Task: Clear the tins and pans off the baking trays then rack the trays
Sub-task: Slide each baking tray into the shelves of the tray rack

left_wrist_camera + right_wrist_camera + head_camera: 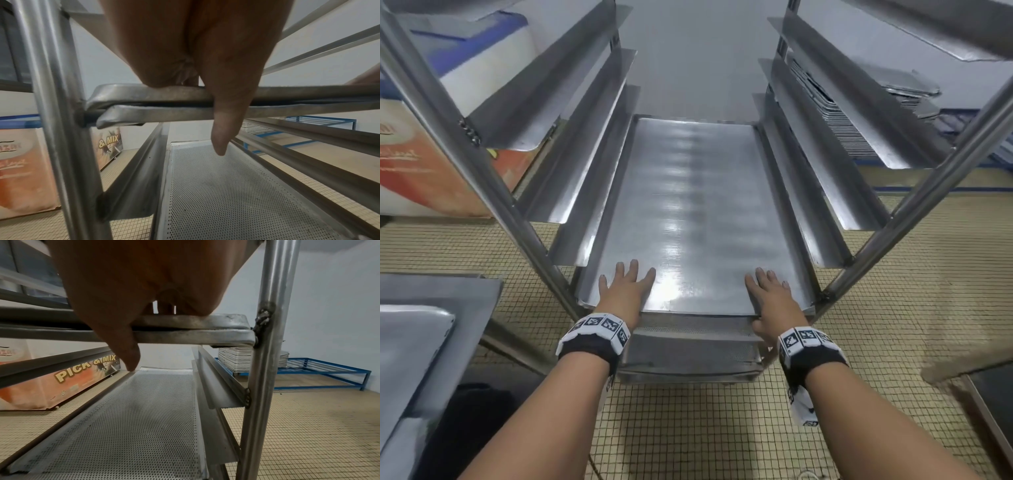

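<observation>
Both hands are flat on the top baking tray (698, 212), fingers spread and straight across its near end, nothing clamped. The left hand (625, 286) presses the left of the near edge, the right hand (772, 291) the right. From the wrist views each thumb hangs down over the front lip: the left thumb (223, 129) crosses two stacked rims, and the right thumb (125, 350) does the same, so a second tray (195, 337) sits directly under the one being pressed.

Out from the palms, the tray runs away from the hands along the rack (541, 246), its long sides lying on the angled runners (787, 205) at either side. Below the thumbs, another perforated tray (226, 186) is already shelved. No tins or pans anywhere on these trays.

So this looks like the racking step, tray nearly home. Next move calls for an even push from both palms, keeping the tray square so neither corner catches the uprights beside the hands.
</observation>
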The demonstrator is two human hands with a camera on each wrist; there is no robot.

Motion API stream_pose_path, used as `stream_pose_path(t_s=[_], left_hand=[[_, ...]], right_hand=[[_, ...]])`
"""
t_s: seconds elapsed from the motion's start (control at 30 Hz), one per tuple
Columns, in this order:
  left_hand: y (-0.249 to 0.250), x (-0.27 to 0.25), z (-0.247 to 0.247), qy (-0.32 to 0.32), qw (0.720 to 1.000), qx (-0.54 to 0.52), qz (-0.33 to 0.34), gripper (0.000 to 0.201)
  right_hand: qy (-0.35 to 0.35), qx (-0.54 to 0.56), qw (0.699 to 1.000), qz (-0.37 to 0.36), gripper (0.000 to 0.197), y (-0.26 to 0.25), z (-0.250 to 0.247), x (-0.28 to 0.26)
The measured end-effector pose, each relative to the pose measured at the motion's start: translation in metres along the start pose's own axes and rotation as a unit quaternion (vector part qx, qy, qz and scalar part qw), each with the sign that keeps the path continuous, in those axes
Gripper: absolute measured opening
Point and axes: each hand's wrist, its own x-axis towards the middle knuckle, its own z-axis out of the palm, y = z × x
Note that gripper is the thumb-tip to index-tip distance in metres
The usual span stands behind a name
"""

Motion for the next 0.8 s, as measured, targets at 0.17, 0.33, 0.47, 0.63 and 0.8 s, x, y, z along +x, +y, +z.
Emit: stream_pose_path(t_s=[0.17,0.33,0.47,0.63,0.8], left_hand=[[-0.004,0.021,-0.004,0.003,1.0,0.002,0.007,0.097],[-0.007,0.038,-0.005,0.013,1.0,0.003,0.004,0.096],[-0.007,0.045,-0.009,0.007,1.0,0.014,0.007,0.094],[-0.005,0.049,-0.014,0.006,1.0,0.03,0.001,0.096],[0.005,0.038,-0.008,0.041,0.997,0.056,-0.024,0.095]], right_hand=[[0.005,-0.003,1.0,0.003,0.092,0.002,-0.003,0.019],[0.013,-0.013,1.0,0.0,0.091,0.006,-0.005,0.034],[0.019,-0.019,1.0,-0.005,0.09,0.01,-0.003,0.043],[0.021,-0.015,1.0,-0.008,0.09,0.014,0.001,0.051],[0.016,-0.043,0.999,-0.017,0.09,0.017,0.005,0.055]])
